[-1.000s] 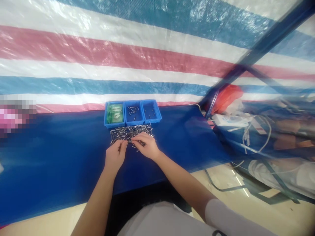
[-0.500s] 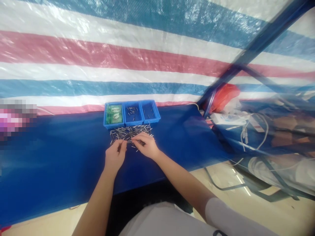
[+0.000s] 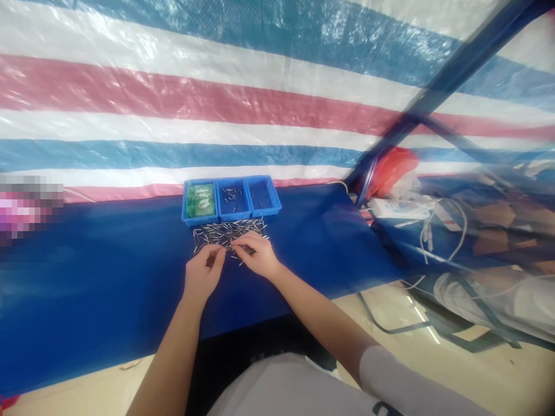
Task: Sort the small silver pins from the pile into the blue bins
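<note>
A pile of slim, shiny metal pieces [image 3: 223,231], like small pins or screws, lies loose on the blue tabletop. At the pile's near left edge is my left hand [image 3: 203,270], its thumb and forefinger pinched together. My right hand [image 3: 256,254] reaches in over the right side of the pile, also in a pinch. The two sets of fingertips nearly meet. Whatever sits between them is too small to make out. Behind the pile stand three joined blue bins: the left bin [image 3: 185,218] with green and pale packets, the middle bin [image 3: 235,218] and right bin [image 3: 272,212] with some metal pieces.
The blue table [image 3: 108,260] stretches to both sides. A striped plastic sheet [image 3: 217,92] hangs behind it. To the right are a slanting metal post [image 3: 390,136], a red bag [image 3: 392,172], a white box [image 3: 401,208] and cables [image 3: 463,231]. A pixelated patch covers the far left.
The left hand's fingertips have shifted very slightly toward the right hand. My view has turned a little, so the bins and the right side sit slightly further left.
</note>
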### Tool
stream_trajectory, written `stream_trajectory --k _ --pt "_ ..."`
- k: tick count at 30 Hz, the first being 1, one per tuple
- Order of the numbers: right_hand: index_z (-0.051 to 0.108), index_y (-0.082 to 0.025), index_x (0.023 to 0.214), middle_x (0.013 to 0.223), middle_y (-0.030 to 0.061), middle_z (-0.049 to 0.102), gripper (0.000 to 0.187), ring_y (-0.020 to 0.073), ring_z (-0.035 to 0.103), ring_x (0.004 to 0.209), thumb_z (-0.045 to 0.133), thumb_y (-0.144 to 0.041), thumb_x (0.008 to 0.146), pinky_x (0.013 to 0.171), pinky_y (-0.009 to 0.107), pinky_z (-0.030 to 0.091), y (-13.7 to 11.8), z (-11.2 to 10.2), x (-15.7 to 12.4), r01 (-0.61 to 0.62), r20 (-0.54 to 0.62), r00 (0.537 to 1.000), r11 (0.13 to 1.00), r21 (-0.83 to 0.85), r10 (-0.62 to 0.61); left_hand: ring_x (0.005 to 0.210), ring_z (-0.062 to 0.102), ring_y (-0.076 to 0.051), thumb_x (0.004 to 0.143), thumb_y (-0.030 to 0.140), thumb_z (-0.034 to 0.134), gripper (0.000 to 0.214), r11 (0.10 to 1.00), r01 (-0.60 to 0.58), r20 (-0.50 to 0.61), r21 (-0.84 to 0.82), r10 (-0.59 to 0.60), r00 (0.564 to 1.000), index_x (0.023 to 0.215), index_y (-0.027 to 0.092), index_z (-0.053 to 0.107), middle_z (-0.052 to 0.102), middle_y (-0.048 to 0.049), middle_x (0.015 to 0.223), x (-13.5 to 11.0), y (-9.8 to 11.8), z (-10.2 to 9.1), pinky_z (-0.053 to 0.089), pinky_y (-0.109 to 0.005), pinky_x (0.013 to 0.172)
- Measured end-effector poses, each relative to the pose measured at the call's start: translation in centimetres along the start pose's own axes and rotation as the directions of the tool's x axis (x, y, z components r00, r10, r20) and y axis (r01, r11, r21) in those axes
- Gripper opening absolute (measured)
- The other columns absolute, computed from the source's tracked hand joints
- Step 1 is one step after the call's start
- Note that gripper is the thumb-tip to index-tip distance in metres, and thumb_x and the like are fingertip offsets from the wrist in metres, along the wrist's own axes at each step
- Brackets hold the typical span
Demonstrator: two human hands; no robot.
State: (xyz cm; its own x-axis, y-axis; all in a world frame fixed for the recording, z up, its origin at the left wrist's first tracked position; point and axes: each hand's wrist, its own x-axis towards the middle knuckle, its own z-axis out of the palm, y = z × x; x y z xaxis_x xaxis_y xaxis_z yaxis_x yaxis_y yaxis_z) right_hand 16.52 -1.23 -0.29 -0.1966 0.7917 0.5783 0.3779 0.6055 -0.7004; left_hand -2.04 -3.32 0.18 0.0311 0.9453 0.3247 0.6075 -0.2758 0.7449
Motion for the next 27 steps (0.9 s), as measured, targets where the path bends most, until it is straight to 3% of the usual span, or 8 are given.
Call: stream_trajectory --k 8,15,27 --pt "0.072 -0.023 0.098 0.089 0.0047 0.074 0.012 0.0169 0.067 0.085 0.062 -0.024 0.093 0.079 0.033 0.058 -0.1 -0.01 0.05 0.004 -0.006 1.0 1.0 0.005 -0.004 0.069 0.066 -0.012 0.091 0.042 0.058 0.025 1.0 -0.005 0.002 -0.01 0.005 1.0 0.102 0.022 0.068 0.071 -0.0002 0.08 -0.02 -0.06 -0.02 0.052 -0.022 0.07" --pt "0.072 -0.022 0.1 0.09 0.0047 0.074 0.012 0.016 0.067 0.085 0.062 -0.022 0.092 0.08 0.033 0.058 -0.13 -0.03 0.05 0.025 -0.018 1.0 0.999 0.032 -0.024 0.065 0.061 -0.011 0.093 0.04 0.053 0.025 1.0 -0.03 0.068 0.008 0.029 0.997 0.085 0.021 0.068 0.068 0.0009 0.072 0.29 0.37 -0.3 0.047 -0.022 0.064" --pt "0.072 -0.021 0.099 0.092 0.0052 0.074 0.012 0.016 0.067 0.087 0.061 -0.021 0.093 0.08 0.033 0.057 -0.38 -0.05 0.3 0.059 -0.07 0.996 0.998 0.008 -0.058 0.072 0.064 -0.011 0.091 0.041 0.057 0.024 0.997 -0.065 0.041 0.031 0.064 0.997 0.091 0.022 0.072 0.072 0.0004 0.083 0.19 -0.58 0.49 0.049 -0.021 0.069"
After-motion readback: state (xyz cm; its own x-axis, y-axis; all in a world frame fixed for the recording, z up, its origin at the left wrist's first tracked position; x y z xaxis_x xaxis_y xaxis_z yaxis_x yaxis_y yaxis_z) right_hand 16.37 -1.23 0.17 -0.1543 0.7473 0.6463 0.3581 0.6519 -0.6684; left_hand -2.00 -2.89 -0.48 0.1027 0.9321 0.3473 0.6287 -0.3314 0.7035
